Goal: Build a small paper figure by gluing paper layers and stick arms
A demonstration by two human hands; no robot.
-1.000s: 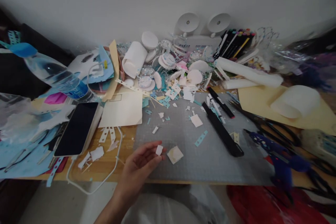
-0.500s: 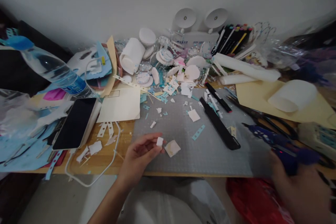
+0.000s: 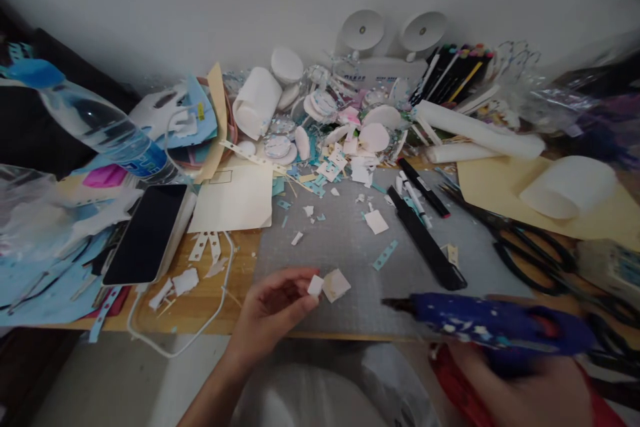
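Observation:
Between thumb and fingers, my left hand (image 3: 280, 303) pinches a small white piece of card (image 3: 315, 285) above the grey cutting mat (image 3: 325, 250). Just right of those fingertips lies a pale square of card (image 3: 337, 285) on the mat. My right hand (image 3: 520, 387), smeared by motion, grips a blue hot glue gun (image 3: 480, 320) at the lower right, fingers wrapped round its handle. The gun's dark nozzle points left toward the pale square, with a gap between them. White specks dot the gun's body.
A black cutter (image 3: 425, 237) and scissors (image 3: 525, 240) lie right of centre. Paper scraps and white discs (image 3: 375, 138) crowd the back. At left stand a water bottle (image 3: 110, 123) and a phone (image 3: 145, 233) with a white cable (image 3: 165, 350). A paper roll (image 3: 570, 187) rests at right.
My right hand has brought the glue gun leftward from the right edge, its nozzle now nearer the pale square. My left hand has shifted slightly right with the white piece.

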